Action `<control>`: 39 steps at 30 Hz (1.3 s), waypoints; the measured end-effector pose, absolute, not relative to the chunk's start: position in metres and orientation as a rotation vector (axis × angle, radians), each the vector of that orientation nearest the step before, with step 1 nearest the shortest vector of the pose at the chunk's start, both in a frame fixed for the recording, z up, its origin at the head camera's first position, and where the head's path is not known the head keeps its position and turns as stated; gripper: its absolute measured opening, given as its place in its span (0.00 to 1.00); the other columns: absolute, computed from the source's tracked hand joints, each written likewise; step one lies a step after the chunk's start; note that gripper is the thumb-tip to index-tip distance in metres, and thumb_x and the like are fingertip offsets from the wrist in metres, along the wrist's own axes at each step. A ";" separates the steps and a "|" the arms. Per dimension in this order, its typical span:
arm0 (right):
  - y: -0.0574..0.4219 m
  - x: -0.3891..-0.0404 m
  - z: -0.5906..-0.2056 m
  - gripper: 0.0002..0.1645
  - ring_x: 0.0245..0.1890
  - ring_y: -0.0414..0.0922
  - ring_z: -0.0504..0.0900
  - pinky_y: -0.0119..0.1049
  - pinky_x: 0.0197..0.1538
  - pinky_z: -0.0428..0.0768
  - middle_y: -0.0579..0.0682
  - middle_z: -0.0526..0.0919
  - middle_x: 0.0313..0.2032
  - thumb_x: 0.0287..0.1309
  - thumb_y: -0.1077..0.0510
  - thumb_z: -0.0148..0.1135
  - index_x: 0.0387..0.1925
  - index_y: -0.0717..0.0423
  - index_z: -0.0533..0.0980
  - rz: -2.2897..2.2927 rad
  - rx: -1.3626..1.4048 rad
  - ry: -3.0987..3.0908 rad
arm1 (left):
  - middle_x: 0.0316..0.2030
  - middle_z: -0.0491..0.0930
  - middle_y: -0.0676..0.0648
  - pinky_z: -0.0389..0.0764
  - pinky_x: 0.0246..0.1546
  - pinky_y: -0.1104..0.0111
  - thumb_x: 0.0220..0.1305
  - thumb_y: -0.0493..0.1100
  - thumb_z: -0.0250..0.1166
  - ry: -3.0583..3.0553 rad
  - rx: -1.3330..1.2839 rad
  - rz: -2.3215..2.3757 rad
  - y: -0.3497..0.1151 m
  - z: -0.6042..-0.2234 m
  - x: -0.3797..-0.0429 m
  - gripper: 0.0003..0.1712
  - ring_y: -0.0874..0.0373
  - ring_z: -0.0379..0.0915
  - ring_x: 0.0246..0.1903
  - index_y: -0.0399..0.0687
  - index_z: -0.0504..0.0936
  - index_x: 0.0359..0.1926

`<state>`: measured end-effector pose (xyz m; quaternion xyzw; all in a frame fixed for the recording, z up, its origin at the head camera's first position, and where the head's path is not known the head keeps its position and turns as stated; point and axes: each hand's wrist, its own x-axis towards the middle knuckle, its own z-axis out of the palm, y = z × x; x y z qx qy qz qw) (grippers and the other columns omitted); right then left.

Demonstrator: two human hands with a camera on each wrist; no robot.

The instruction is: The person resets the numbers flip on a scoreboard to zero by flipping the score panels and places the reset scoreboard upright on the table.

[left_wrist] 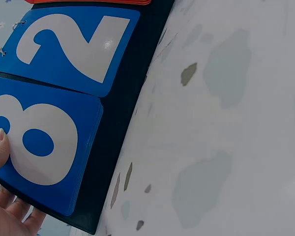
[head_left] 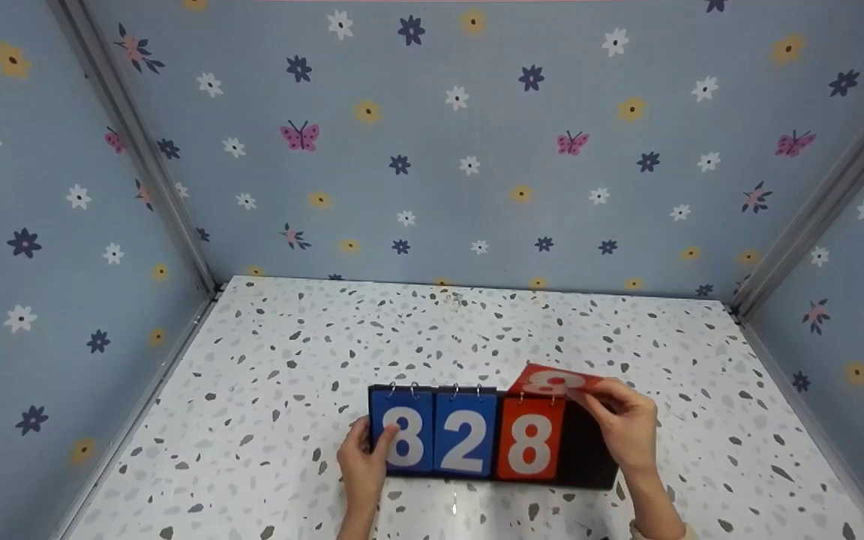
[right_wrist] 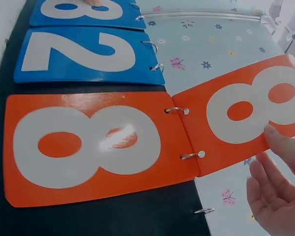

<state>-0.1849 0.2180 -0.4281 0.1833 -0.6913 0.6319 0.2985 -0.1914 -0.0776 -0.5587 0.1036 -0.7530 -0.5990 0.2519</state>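
Note:
A black flip scoreboard (head_left: 588,461) is held tilted over the speckled table, with number cards on metal rings along its top edge. From the left, it shows a blue 8 card (left_wrist: 51,162), a blue 2 card (left_wrist: 120,54) and a red 8 card (right_wrist: 88,182). My left hand (head_left: 362,459) grips the left end, thumb on the blue 8 and fingers behind the board. Above the top edge, my right hand (head_left: 631,426) pinches a second red 8 card (right_wrist: 221,105), which is turned up and back on its rings. The right end of the board shows bare black backing.
White speckled tabletop (head_left: 282,420) lies under and around the board. Blue flowered panels (head_left: 432,187) stand at the back and both sides, joined by grey metal corner posts (head_left: 132,135).

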 end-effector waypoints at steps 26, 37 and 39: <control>0.217 -0.257 -0.449 0.15 0.24 0.43 0.78 0.21 0.31 0.73 0.54 0.82 0.25 0.45 0.62 0.69 0.37 0.64 0.80 1.259 0.109 -2.166 | 0.31 0.81 0.46 0.76 0.33 0.69 0.50 0.43 0.69 -2.060 0.277 -1.648 -0.078 -0.556 -0.190 0.16 0.58 0.77 0.31 0.38 0.78 0.38; 0.219 -0.246 -0.446 0.09 0.25 0.45 0.80 0.24 0.30 0.74 0.54 0.83 0.31 0.50 0.64 0.65 0.36 0.62 0.81 1.170 0.156 -2.268 | 0.31 0.81 0.45 0.77 0.33 0.68 0.50 0.43 0.69 -2.037 0.253 -1.634 -0.078 -0.558 -0.191 0.16 0.56 0.78 0.31 0.37 0.78 0.37; 0.220 -0.241 -0.445 0.08 0.25 0.45 0.80 0.22 0.31 0.74 0.54 0.83 0.30 0.49 0.65 0.65 0.34 0.63 0.81 1.175 0.170 -2.233 | 0.31 0.81 0.43 0.77 0.34 0.66 0.50 0.43 0.69 -2.042 0.249 -1.620 -0.078 -0.558 -0.191 0.17 0.54 0.78 0.32 0.35 0.78 0.37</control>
